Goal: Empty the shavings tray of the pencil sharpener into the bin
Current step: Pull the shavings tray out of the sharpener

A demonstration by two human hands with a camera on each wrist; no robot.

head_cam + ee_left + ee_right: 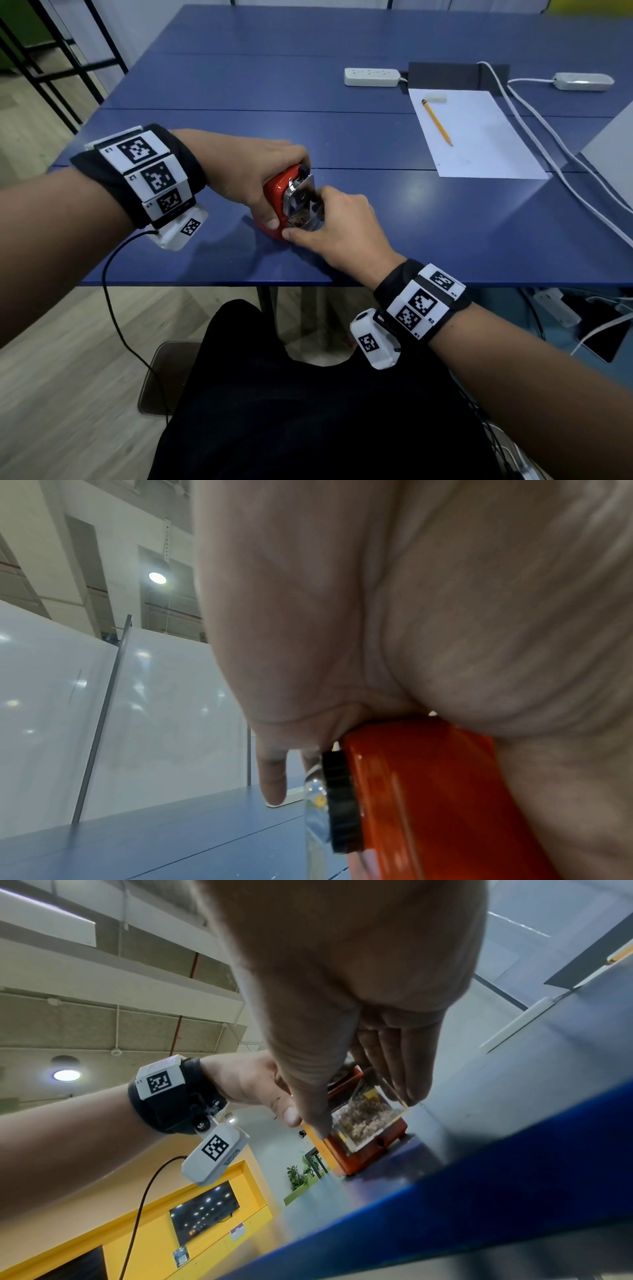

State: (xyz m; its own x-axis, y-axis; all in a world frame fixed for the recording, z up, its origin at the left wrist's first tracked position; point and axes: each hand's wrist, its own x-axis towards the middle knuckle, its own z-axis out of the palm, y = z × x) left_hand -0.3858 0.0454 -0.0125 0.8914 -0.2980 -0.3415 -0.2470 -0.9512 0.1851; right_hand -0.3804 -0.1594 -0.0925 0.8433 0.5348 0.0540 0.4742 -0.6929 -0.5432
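Observation:
A red pencil sharpener [274, 192] stands on the blue table [411, 222] near its front edge. My left hand [288, 192] grips the red body from above, thumb down its near side. Low on the sharpener's front is the clear shavings tray [301, 219], partly drawn out and holding brown shavings. My right hand [303, 215] pinches it, thumb on one side and fingers on the other. The right wrist view shows the tray [363, 1123] sticking out of the red body [363, 1158]. The left wrist view shows the red body [411, 791] and its black knob [339, 802]. No bin is plainly in view.
At the back right lie a white paper sheet [479, 137] with a yellow pencil [436, 121] and an eraser [433, 98]. Beyond them are two power strips [371, 77] with white cables [534, 137]. A grey laptop edge [613, 154] is at the far right.

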